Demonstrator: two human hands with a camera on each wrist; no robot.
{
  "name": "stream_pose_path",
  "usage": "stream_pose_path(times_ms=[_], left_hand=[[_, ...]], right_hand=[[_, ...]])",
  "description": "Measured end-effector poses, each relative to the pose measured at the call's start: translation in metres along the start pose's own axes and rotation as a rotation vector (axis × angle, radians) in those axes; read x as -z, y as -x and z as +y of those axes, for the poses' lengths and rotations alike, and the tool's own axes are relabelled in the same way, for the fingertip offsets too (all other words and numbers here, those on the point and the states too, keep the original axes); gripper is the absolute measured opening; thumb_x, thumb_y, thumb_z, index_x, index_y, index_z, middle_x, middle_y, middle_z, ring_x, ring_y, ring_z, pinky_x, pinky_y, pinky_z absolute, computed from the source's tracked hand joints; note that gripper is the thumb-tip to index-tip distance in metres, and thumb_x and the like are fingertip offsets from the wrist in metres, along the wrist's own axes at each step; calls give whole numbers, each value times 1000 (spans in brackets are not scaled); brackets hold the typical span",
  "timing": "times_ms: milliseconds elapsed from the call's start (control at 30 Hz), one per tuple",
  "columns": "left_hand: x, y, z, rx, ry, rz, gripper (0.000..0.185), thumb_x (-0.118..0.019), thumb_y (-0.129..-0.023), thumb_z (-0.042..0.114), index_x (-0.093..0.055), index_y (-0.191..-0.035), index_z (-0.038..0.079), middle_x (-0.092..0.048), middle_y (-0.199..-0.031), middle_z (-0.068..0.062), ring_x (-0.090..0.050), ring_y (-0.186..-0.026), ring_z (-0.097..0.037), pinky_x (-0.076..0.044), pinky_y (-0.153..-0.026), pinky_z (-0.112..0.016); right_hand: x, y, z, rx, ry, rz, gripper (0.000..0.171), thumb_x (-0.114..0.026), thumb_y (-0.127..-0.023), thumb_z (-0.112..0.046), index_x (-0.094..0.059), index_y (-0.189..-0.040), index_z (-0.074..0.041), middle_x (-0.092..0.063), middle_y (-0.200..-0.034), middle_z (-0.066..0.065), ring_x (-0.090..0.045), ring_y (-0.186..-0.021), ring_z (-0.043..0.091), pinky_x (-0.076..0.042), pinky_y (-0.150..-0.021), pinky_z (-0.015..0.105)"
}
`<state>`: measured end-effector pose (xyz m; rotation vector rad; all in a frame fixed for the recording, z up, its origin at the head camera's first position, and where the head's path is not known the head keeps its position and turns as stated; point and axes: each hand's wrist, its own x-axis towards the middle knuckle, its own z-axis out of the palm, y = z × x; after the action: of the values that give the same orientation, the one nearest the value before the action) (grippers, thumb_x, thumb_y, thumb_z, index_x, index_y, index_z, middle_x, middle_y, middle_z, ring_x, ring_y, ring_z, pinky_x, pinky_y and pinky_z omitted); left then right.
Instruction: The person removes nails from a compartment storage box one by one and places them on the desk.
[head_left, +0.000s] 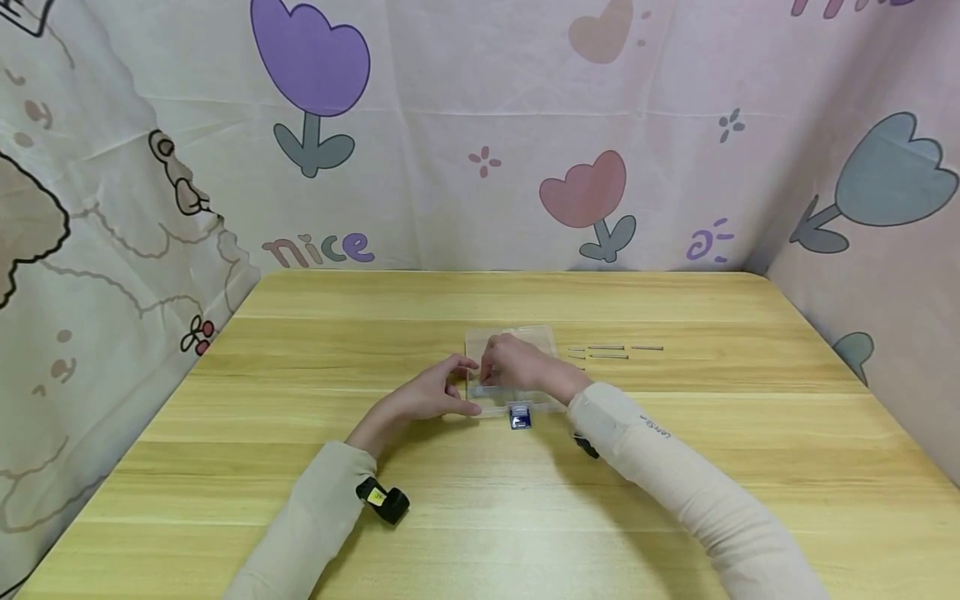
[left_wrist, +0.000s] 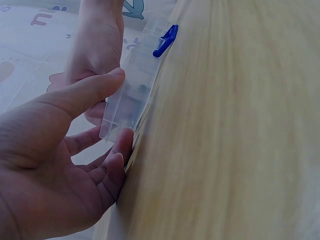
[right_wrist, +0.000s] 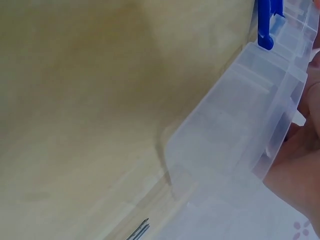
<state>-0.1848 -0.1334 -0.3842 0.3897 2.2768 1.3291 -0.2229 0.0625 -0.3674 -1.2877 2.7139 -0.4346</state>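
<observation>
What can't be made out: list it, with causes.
Whether the right hand holds anything: head view, hidden by its back.
Contents of the plastic box: left wrist view, blurred through plastic.
Whether the metal pieces are threaded: head view, too small; right wrist view, cut by edge.

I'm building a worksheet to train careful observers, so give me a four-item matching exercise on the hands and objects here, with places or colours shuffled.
1. Right hand
2. Left hand
3. Latch
4. Metal fasteners

A. Lying on the table, right of the clear box
B. Blue
C. Over the clear box
D. At the clear box's left side

Pairs: 1-C; 2-D; 3-B; 4-A
</observation>
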Motion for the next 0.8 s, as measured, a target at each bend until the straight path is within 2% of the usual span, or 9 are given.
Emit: stream_pose_path(times_ms=[467,600,800], left_hand=[[0,0,1,1,4,0,66,-79,-82,14,-43,-138,9,-43,-136,-14,-46,-69,-16,-37,-58,-27],[0,0,1,-5,-8,0,66,-78,-82,14,-43,-137,8,-44,-136,-15,-46,-70,-17,-37,-58,-27],[-1,0,1,-10,-23,4,65,-78,-82,14,-43,-137,7,-43,-136,-17,-47,-72,-17,-38,-60,-28]], right_hand=[[4,4,2,17,-70,-13,5,-69,-88,-7,-73,-92,-4,-61,-95,5,-55,-95,22,-45,-87,34],[8,4,3,-12,-125,-27,6,-65,-92,-7,-70,-93,-3,-61,-95,4,-56,-92,20,-46,-86,33],[10,3,4,-62,-212,-21,6,-59,-95,-4,-65,-94,-3,-62,-90,3,-55,-82,15,-47,-76,29]])
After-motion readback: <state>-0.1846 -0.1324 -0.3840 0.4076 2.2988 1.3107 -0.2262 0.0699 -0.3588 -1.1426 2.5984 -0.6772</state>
